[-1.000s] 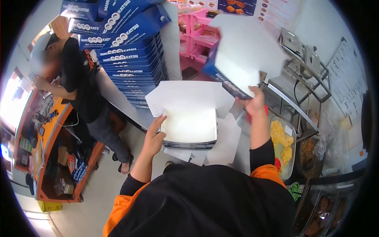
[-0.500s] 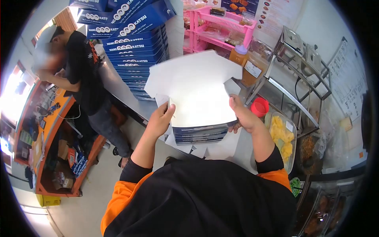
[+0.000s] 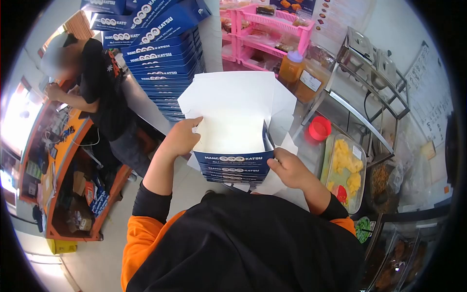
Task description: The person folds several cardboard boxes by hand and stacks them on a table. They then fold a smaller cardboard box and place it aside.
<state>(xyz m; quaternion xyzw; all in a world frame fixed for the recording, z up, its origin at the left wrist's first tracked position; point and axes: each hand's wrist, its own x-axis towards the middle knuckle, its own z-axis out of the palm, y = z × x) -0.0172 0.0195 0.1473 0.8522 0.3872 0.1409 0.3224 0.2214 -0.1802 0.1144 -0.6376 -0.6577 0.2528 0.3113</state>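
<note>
A blue-and-white cardboard takeaway box [image 3: 231,134] stands in front of me, its white lid raised at the back and its inside bare. It sits on a stack of blue cartons [image 3: 233,177] with the same print. My left hand [image 3: 182,138] grips the left side wall near the lid's fold, the finger reaching over the edge. At the front right corner, my right hand [image 3: 292,168] holds the box, thumb against the printed front panel. Fingers beneath that corner are partly hidden.
Tall stacks of blue cartons [image 3: 165,73] rise at the back left. A sauce bottle [image 3: 290,68], a red cup [image 3: 319,128] and a tray of yellow food [image 3: 348,165] are on the right. A co-worker [image 3: 104,92] stands at the orange desk [image 3: 63,141].
The box's front and sides now stand up, with the printed front facing me and the lid tilted back. My left hand moved up and left; my right hand came down to the front corner.
</note>
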